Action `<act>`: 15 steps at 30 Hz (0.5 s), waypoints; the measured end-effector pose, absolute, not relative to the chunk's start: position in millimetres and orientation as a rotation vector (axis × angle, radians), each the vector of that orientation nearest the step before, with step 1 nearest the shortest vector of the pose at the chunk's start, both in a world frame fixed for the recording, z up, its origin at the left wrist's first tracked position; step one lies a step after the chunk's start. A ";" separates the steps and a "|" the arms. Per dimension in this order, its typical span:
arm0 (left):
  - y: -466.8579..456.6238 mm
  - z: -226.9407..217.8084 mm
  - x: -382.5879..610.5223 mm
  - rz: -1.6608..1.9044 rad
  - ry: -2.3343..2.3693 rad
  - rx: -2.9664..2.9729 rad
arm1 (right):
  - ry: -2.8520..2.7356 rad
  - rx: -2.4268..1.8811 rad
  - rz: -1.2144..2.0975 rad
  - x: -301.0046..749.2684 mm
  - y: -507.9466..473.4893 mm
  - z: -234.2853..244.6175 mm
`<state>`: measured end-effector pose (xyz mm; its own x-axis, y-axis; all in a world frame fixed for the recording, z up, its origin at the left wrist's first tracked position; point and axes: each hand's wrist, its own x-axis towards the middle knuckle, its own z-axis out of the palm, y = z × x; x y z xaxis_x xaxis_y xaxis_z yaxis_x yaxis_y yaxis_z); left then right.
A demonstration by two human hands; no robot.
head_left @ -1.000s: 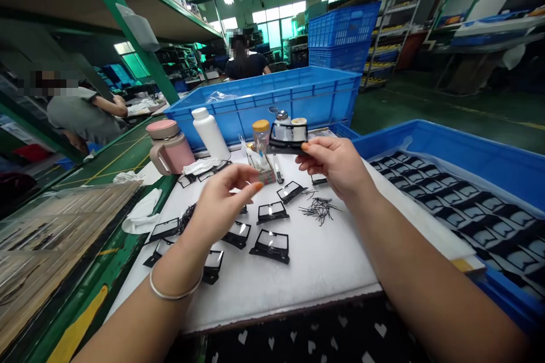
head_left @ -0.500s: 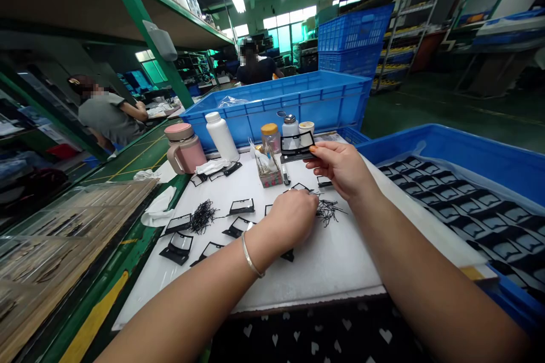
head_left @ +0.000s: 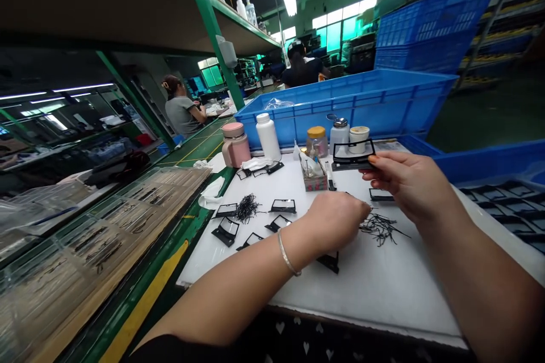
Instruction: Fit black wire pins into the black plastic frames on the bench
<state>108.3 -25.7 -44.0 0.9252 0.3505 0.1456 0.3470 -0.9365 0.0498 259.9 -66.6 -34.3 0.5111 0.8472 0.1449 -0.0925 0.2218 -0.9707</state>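
Between the thumb and fingers of my right hand (head_left: 415,187) is a small black frame (head_left: 352,163) with an open-looking window, held above the white work surface (head_left: 383,289). My left hand (head_left: 334,224) is closed, knuckles up, at the left side of a loose pile of thin black strips (head_left: 381,228). Its fingertips are mostly hidden, so what they grip does not show. Similar black frames, such as this one (head_left: 283,206), lie around my left forearm. A second pile of black strips (head_left: 247,208) sits farther left.
Along the back stand a pink mug (head_left: 236,147), a white bottle (head_left: 267,139), a yellow-lidded jar (head_left: 317,142) and a small box (head_left: 315,181). Behind them is a large blue crate (head_left: 361,108). Another blue bin (head_left: 502,167) holds frames at right. Clear compartment trays (head_left: 123,221) lie left.
The view has turned left, so the whole scene sits farther right. My right hand still holds the black frame up, and my left hand stays closed by the strips.
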 end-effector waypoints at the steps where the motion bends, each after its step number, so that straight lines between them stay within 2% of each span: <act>1: -25.2 -39.6 103.3 0.277 0.556 3.016 | -0.812 -1.179 0.745 258.5 -66.4 -34.2; 7: -18.8 -13.6 59.7 0.757 0.555 2.562 | -1.038 -1.190 0.859 240.3 -64.7 -37.7; 11: -11.7 -20.9 43.4 0.967 0.697 2.294 | -1.108 -1.135 1.100 227.1 -63.1 -42.4; 15: -10.7 -34.5 40.8 1.117 0.739 2.397 | -1.058 -1.061 1.320 219.9 -63.4 -42.9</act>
<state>40.8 -10.7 -34.5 0.5424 0.6089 0.5789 0.2952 -0.7832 0.5472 219.9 -63.4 -42.9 -0.0145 0.9998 -0.0143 -0.2043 -0.0170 -0.9788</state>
